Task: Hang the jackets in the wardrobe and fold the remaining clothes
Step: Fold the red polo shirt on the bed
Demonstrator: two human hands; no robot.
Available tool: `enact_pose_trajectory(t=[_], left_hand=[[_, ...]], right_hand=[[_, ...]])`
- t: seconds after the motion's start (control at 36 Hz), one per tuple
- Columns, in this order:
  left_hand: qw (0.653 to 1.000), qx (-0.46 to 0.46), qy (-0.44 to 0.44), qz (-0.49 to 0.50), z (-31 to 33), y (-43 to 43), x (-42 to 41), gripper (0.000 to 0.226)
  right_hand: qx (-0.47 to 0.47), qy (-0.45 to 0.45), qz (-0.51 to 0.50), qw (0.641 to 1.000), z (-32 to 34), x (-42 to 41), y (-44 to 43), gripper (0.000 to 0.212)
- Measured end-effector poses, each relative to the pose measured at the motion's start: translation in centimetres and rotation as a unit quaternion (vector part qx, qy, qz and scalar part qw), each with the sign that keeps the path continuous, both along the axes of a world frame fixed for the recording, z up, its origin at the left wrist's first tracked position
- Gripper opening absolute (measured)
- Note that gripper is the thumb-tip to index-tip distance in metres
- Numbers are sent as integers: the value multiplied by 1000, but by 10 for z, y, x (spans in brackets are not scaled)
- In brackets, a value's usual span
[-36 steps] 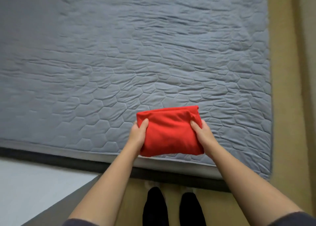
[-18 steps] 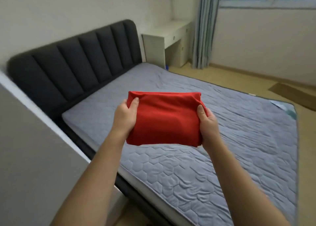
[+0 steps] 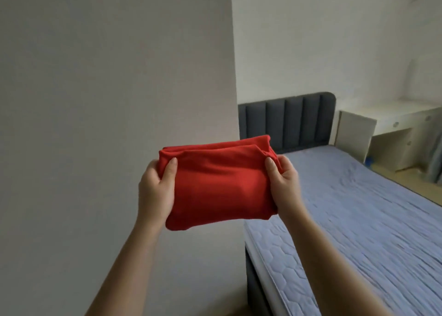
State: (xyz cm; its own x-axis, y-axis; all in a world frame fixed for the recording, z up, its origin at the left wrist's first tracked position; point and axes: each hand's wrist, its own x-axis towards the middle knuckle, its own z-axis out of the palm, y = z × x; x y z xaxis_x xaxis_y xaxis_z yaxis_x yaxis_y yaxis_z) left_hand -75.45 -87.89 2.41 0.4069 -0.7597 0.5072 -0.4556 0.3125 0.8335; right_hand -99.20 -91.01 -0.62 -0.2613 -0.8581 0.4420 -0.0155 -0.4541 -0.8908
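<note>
**Bedroom with a grey bed (image 3: pixel 363 224) behind a folded red garment (image 3: pixel 220 186) held in the air**

Pale walls and a quilted grey mattress framed the scene. The folded red garment was a thick, soft rectangle, held up at chest height clear of every surface, partly before the bed's near corner. The left hand (image 3: pixel 155 191) gripped its left edge, with the thumb (image 3: pixel 170 169) pressed on the front face and the other fingers curled out of sight behind the cloth. The right hand (image 3: pixel 285 184) gripped the right edge the same way, thumb on top and fingers wrapped underneath. Both bare forearms reached up from the bottom of the view.

Behind the left half of the garment stood a broad, plain, pale upright surface (image 3: pixel 107 100); whether it was a wall or the side of a cupboard could not be told. To the right, the mattress lay bare, its cover stitched in hexagons and lightly rippled. A dark padded headboard (image 3: pixel 287 121) with upright channels stood against the white back wall (image 3: pixel 311 40). Just beside the headboard was a white counter (image 3: pixel 382 121) with round drawer pulls, and a grey curtain (image 3: pixel 434 157) hung at the far right edge. A strip of tan floor (image 3: pixel 406 184) ran along the bed's far side.
</note>
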Motion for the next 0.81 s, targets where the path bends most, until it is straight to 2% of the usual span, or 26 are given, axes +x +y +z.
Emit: enact_pose_trajectory(t=[0.19,0.42,0.64,0.81], left_hand=[[983,-26,-29,181,12,135,135,28],[932,-37,-46,356,28,357,271,26],[854,-48,-41,516,34,558,362,23],[797,-69,-29,599,39,669,403,9]], right_hand=[[-49,16,137,989,15,163,60,16],[-80,5,316,945,29,358,211,16],[-93,6,469,878,37,510,373,15],[-97,-4,572,815,56,600,468,18]])
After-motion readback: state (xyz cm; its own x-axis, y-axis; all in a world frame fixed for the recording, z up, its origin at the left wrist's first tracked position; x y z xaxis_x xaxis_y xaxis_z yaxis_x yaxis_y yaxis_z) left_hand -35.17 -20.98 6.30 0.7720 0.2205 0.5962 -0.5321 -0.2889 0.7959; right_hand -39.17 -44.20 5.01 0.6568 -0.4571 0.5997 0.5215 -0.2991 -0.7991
